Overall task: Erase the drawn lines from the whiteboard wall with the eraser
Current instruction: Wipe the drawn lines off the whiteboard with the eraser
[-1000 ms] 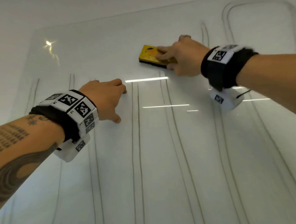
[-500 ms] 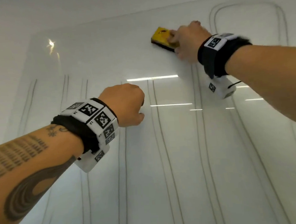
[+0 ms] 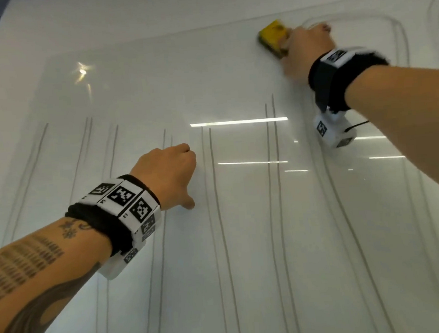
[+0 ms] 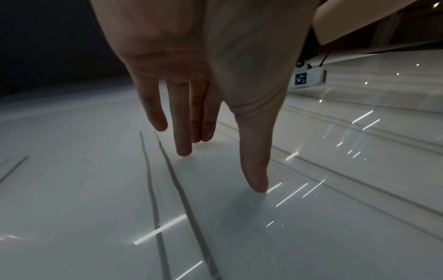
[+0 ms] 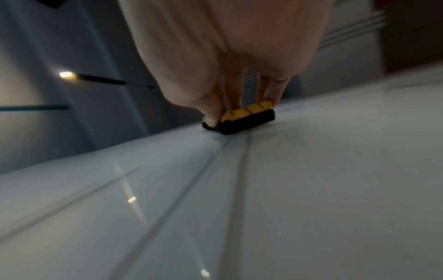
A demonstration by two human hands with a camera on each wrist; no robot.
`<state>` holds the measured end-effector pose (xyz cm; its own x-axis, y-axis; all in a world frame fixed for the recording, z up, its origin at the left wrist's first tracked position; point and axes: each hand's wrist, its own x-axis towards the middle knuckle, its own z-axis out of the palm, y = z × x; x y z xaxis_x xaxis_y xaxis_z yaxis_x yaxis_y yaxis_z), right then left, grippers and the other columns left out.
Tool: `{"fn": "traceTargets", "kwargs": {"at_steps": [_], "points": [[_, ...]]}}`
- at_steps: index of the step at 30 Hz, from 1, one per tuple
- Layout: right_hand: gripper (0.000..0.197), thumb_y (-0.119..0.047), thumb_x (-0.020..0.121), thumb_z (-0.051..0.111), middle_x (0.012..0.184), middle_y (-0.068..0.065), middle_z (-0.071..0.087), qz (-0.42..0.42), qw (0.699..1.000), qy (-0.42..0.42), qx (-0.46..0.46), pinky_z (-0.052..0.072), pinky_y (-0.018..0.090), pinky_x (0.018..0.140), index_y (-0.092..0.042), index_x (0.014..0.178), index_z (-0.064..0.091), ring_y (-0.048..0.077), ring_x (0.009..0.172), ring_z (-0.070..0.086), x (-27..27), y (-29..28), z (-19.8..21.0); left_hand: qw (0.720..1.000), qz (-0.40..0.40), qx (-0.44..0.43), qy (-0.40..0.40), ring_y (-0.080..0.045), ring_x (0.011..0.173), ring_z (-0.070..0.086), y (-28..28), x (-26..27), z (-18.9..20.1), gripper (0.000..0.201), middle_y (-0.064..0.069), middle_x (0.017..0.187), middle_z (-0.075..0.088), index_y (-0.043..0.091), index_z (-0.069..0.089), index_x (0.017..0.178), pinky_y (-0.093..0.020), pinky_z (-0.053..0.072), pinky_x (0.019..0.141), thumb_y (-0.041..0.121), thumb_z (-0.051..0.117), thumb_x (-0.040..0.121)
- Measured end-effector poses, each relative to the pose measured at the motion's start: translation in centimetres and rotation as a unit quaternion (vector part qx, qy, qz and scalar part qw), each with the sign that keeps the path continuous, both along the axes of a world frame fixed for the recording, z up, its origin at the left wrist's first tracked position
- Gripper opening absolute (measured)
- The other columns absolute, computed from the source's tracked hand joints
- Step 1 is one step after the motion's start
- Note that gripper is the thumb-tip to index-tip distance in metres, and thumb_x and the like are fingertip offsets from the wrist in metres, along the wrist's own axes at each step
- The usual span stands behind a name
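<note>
Head view: right hand (image 3: 306,46) fingers grasp the yellow eraser (image 3: 273,34), writing unreadable; left hand (image 3: 167,174) fingers released, extended.

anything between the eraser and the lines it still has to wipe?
Nothing visible. The right hand presses the eraser flat on the whiteboard; the left hand rests lower left, beside some drawn lines.

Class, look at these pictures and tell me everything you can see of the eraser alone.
The eraser is a small block with a yellow, dark-smudged top and a black pad beneath. The pad lies flat against the whiteboard wall, near the top of the glossy panel. The right hand grips it, thumb at one end and fingers on the yellow top.
</note>
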<state>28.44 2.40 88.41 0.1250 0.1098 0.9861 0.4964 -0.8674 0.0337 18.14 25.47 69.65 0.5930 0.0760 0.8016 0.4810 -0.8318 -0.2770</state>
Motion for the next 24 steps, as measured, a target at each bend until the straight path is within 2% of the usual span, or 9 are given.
{"fn": "traceTargets", "kwargs": {"at_steps": [5,7,9,12,15,17,20,22,24], "points": [[0.049,-0.022,0.102,0.051,0.160,-0.012,0.039,0.050,0.942,-0.081,-0.322,0.034,0.044,0.110,-0.035,0.149,0.049,0.041,0.126,0.038,0.0,1.9,-7.3,1.000,0.010,-0.004,0.000,-0.022,0.084,0.061,-0.5,0.0,0.2,0.076,0.005,0.110,0.055,0.015,0.061,0.118,-0.039,0.057,0.076,0.061,0.086,0.064],[0.048,-0.023,0.104,0.050,0.162,-0.007,0.038,-0.022,0.953,-0.101,-0.284,0.032,0.046,0.113,-0.032,0.151,0.047,0.044,0.130,0.038,0.6,0.5,-3.9,1.000,0.013,0.003,0.007,-0.021,0.083,0.061,-0.7,0.0,0.3,0.075,0.005,0.109,0.055,0.015,0.062,0.117,-0.037,0.056,0.074,0.062,0.086,0.064],[0.046,-0.023,0.104,0.049,0.158,0.011,0.042,-0.109,0.979,-0.089,-0.146,0.032,0.052,0.115,-0.020,0.151,0.047,0.052,0.136,0.036,1.2,-2.0,1.0,1.000,0.015,0.012,0.008,-0.019,0.080,0.060,-0.6,0.2,0.3,0.073,0.006,0.108,0.055,0.015,0.063,0.117,-0.033,0.054,0.069,0.061,0.086,0.065],[0.034,-0.019,0.100,0.052,0.126,0.031,0.056,-0.122,0.990,-0.061,0.029,0.045,0.059,0.104,0.000,0.128,0.056,0.054,0.115,0.053,1.8,-4.0,5.4,1.000,-0.003,0.008,-0.004,-0.018,0.081,0.061,0.3,0.5,-0.1,0.071,0.006,0.112,0.056,0.015,0.063,0.119,-0.032,0.053,0.070,0.061,0.084,0.069],[0.041,-0.018,0.100,0.046,0.142,0.026,0.052,-0.102,0.992,-0.056,-0.058,0.034,0.058,0.113,-0.006,0.139,0.051,0.054,0.122,0.049,1.6,-1.3,3.6,1.000,-0.013,0.001,-0.006,-0.019,0.084,0.063,0.7,0.3,0.0,0.068,0.005,0.112,0.058,0.015,0.064,0.116,-0.037,0.057,0.074,0.061,0.084,0.069],[0.048,-0.023,0.103,0.045,0.162,0.005,0.037,-0.058,0.980,-0.063,-0.178,0.024,0.051,0.119,-0.024,0.151,0.045,0.050,0.133,0.040,1.2,0.6,-0.6,1.000,-0.012,-0.002,-0.006,-0.021,0.085,0.064,0.1,0.0,0.7,0.063,0.003,0.108,0.061,0.016,0.065,0.114,-0.037,0.057,0.074,0.058,0.083,0.071],[0.050,-0.022,0.104,0.052,0.162,-0.016,0.033,0.009,0.948,-0.074,-0.309,0.031,0.041,0.109,-0.038,0.151,0.045,0.033,0.115,0.039,1.1,0.6,-5.6,0.998,-0.038,0.016,-0.057,-0.026,0.089,0.064,-1.9,-0.2,2.2,0.051,0.000,0.109,0.062,0.017,0.065,0.114,-0.037,0.054,0.071,0.050,0.078,0.078],[0.050,-0.022,0.103,0.055,0.160,-0.019,0.035,0.008,0.946,-0.081,-0.313,0.031,0.038,0.107,-0.038,0.150,0.046,0.031,0.112,0.041,1.6,-1.2,-5.5,0.992,-0.094,0.043,-0.066,-0.026,0.096,0.062,-3.6,0.8,3.0,0.058,0.001,0.119,0.057,0.017,0.062,0.122,-0.039,0.053,0.073,0.053,0.076,0.079],[0.049,-0.022,0.105,0.053,0.163,-0.010,0.034,-0.025,0.968,-0.098,-0.230,0.025,0.042,0.117,-0.031,0.152,0.045,0.042,0.128,0.042,1.9,-3.5,-2.6,0.990,-0.123,0.064,-0.015,-0.022,0.106,0.057,-5.1,1.9,3.5,0.080,0.004,0.132,0.047,0.018,0.051,0.135,-0.038,0.052,0.073,0.061,0.078,0.073]]}}
